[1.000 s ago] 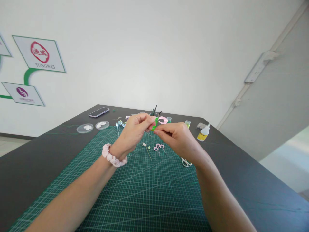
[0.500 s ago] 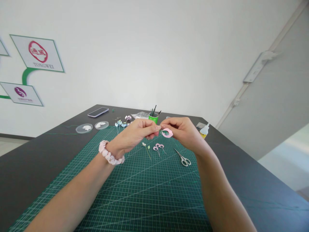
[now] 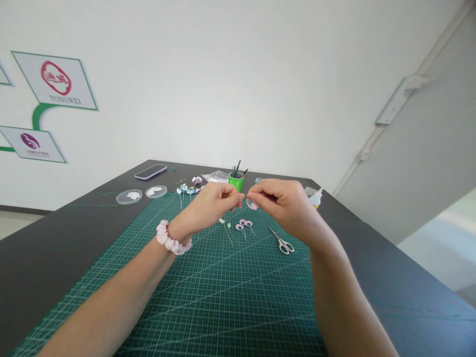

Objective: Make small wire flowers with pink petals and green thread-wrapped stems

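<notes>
Over the cutting mat [image 3: 219,297], both hands are raised close together with their fingertips a small gap apart. My right hand [image 3: 286,201] pinches a small pink ring-shaped petal [image 3: 253,205], partly hidden by the fingers. Thumb and forefinger of my left hand [image 3: 221,201] are pressed together; whatever lies between them is too small to make out. A pink scrunchie [image 3: 171,239] circles the left wrist. Below the hands lie several small pink petals on wire stems [image 3: 244,224] and a thin stem with a white bud [image 3: 225,227]. Small scissors [image 3: 282,243] rest to their right.
Two clear dishes of white pieces, a nearer one [image 3: 129,197] and a farther one [image 3: 156,191], stand at left, with a phone [image 3: 150,172] behind. Blue wired flowers [image 3: 183,190], a green tool cup [image 3: 235,182] and a plastic bag [image 3: 216,176] are farther back. A glue bottle [image 3: 316,198] stands right.
The pink petal has turned and moved slightly left, and more of it is covered by my right fingers. My fingertips have drawn slightly apart.
</notes>
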Available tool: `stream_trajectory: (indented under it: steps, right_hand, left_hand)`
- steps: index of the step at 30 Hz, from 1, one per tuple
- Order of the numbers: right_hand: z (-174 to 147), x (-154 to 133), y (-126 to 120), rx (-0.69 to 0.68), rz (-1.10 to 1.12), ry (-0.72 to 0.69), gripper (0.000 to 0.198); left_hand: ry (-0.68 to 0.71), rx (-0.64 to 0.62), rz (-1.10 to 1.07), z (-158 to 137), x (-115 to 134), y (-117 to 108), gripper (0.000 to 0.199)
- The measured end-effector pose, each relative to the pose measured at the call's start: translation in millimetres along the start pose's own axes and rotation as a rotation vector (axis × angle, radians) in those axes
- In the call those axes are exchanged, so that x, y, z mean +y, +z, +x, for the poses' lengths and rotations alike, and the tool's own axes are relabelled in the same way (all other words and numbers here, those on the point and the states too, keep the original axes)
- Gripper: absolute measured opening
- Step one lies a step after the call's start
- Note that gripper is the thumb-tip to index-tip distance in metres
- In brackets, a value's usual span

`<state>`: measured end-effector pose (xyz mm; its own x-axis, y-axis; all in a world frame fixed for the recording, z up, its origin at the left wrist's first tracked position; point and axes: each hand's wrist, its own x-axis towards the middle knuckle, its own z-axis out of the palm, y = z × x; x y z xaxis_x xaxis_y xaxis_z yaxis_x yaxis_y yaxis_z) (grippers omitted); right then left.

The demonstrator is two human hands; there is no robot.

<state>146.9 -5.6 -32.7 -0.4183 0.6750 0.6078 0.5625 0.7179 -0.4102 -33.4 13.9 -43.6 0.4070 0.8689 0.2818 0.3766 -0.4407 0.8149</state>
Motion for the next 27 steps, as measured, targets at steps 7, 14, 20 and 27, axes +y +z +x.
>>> stream_trajectory:
  steps: [7, 14, 20, 27]
  right_hand:
    - [2.4, -12.9, 3.0, 0.035, -0.140, -0.082, 0.025]
    - [3.2, -18.3, 9.9, 0.082, -0.146, -0.077, 0.032]
    - [4.5, -14.8, 14.0, 0.100, -0.006, -0.005, 0.034]
    - [6.2, -8.0, 15.3, 0.116, 0.292, 0.144, 0.025]
  left_hand:
    - [0.079, 0.167, 0.006, 1.1, 6.9, 3.4, 0.034]
    - [0.134, 0.346, -0.171, 1.2, 9.0, 5.6, 0.029]
    - [0.172, 0.353, -0.480, 3.6, 9.7, 10.1, 0.029]
    - [0.063, 0.132, -0.901, 5.9, 8.5, 12.8, 0.034]
